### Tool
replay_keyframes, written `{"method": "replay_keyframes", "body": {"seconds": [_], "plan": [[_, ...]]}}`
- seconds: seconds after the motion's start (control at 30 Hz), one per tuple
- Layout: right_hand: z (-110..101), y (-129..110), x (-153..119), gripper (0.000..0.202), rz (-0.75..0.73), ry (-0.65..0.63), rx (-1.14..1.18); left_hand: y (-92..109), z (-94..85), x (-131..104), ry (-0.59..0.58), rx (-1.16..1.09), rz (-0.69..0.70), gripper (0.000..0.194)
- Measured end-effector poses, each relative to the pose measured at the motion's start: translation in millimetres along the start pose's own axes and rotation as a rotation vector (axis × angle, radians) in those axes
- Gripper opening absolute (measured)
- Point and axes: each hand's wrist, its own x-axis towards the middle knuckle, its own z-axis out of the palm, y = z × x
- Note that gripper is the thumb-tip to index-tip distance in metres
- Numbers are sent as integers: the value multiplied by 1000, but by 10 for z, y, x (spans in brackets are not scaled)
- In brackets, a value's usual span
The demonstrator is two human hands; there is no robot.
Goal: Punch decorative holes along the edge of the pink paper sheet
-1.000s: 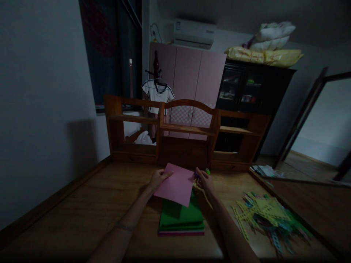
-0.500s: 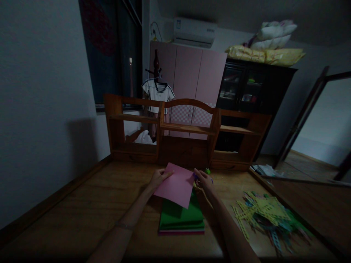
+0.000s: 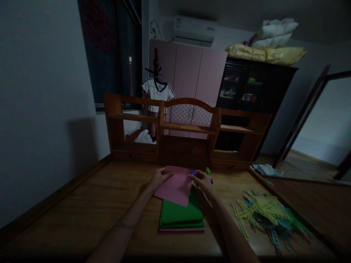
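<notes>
My left hand (image 3: 158, 179) is closed on the left edge of a pink sheet of paper (image 3: 175, 189), thumb on top. The sheet is held tilted above a stack of green paper (image 3: 181, 216), with white and magenta layers at its bottom. At the sheet's upper right corner, my right hand (image 3: 203, 182) grips a small purple paper punch (image 3: 193, 172). Fingers hide part of the punch, and whether the paper lies inside it is unclear. Just behind that hand stand a small green item (image 3: 207, 170) and another purple item (image 3: 211, 179), partly covered.
To the right lies a heap of yellow, green and blue paper scraps (image 3: 270, 210) full of holes. A wooden shelf unit (image 3: 186, 128) runs along the back of the wooden desk (image 3: 109, 204). A wall borders the desk's left side.
My right hand has shifted slightly left and turned, so the purple punch shows more at the paper's corner. The pink sheet's top edge has dipped a little.
</notes>
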Motion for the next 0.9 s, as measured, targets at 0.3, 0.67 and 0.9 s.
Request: {"method": "replay_keyframes", "body": {"seconds": [0.3,0.67,0.9], "plan": [[8,21,3,38,-43,-21,-60,-57,8,44,5,4,45,40],[-9,14,13,41,-43,-16,-151,12,4,-24,-16,37,30,43],[-19,-2,-8,41,2,-79,-61,31,-10,-36,-26,1,-52,51]]}}
